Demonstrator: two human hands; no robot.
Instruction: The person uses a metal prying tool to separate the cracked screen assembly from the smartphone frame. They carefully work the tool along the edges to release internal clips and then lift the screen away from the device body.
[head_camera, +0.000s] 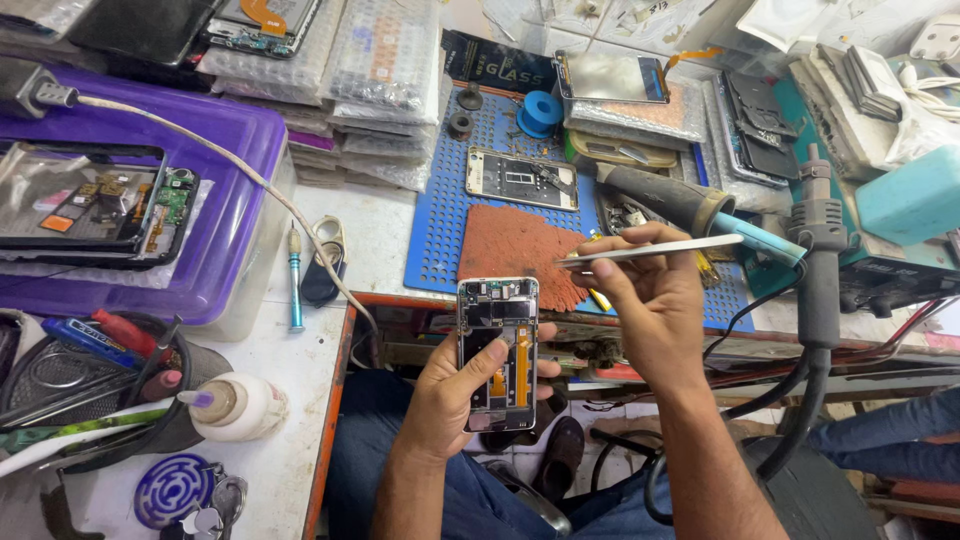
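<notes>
The left hand (455, 385) is wrapped around an opened phone (498, 352), gripping it from below with the thumb across its lower part. The phone stands upright in front of the bench edge, its back cover off, showing a dark inner frame and an orange ribbon cable running down the right side. The right hand (648, 300) is closed in a pinch on a pair of tweezers (655, 250), held nearly level, above and to the right of the phone and not touching it.

On the bench beyond lies a blue perforated mat (450, 210) bearing a rust-coloured pad (515, 245) and a second stripped phone frame (522, 180). A hot-air tool (690, 210) rests just behind the right hand. To the left sit a purple plastic box (215, 200), a small screwdriver (295, 280) and a glue bottle (235, 405).
</notes>
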